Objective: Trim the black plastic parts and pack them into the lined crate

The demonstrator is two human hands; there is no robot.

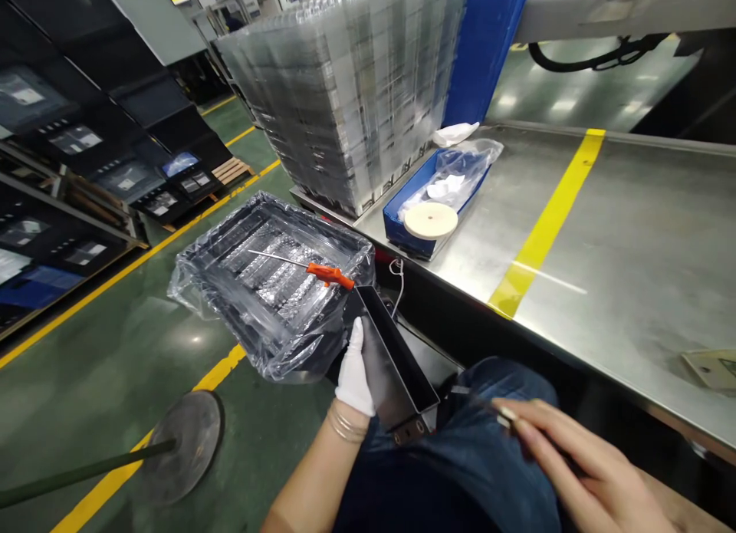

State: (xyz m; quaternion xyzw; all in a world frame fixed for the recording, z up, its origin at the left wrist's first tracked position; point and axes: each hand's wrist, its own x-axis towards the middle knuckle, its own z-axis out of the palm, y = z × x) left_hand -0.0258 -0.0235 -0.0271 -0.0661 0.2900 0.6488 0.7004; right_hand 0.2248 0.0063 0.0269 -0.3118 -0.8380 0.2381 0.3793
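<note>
My left hand [355, 376], in a white glove, grips the side of a long, narrow, black open metal box [384, 368]. The box is tilted over my lap, and round holes show at its near end. At lower right, my bare right hand [575, 460] pinches something thin and dark with a small pale bit at the fingertips; blur hides its kind. The two hands are apart. Just beyond the box, an orange-handled screwdriver [329, 274] lies across a black tray [221, 307] lined with clear plastic, its shaft pointing left.
On the metal workbench [626, 249] stand a blue bin [396, 225] with plastic bags and a cream disc [431, 220], plus a tall stack of clear trays [345, 96]. A yellow tape strip [552, 218] crosses the bench. A round stand base [187, 445] is on the floor.
</note>
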